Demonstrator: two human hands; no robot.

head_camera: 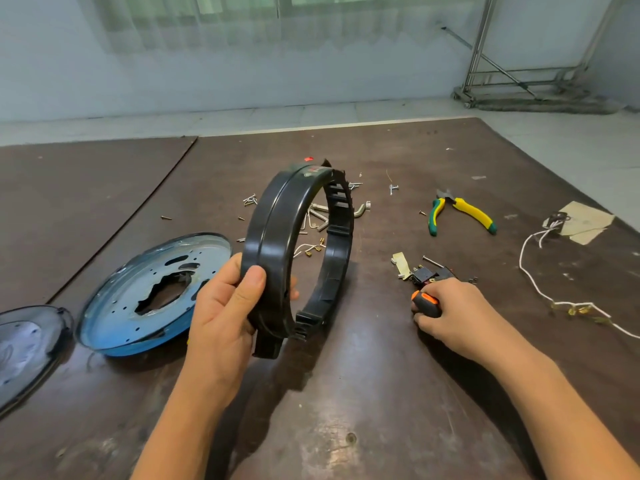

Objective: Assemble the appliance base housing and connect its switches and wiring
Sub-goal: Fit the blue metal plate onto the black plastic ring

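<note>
My left hand [225, 306] grips the near rim of a black plastic ring housing [277, 230] and holds it upright on edge above the brown table. My right hand [450, 313] rests on the table to the right, closed around the black and orange handle of a screwdriver [424, 301]. Just beyond that hand lie black switches [427, 273] with metal tabs. A white wire [540, 289] with brass terminals curls along the right side. A blue-rimmed metal base plate [138, 306] with a jagged centre hole lies flat to the left.
Green and yellow pliers [460, 211] lie at the back right. Screws and metal brackets [318, 216] are scattered behind the ring. A dark round cover [31, 344] sits at the left edge. A paper scrap [585, 221] with a small part lies far right.
</note>
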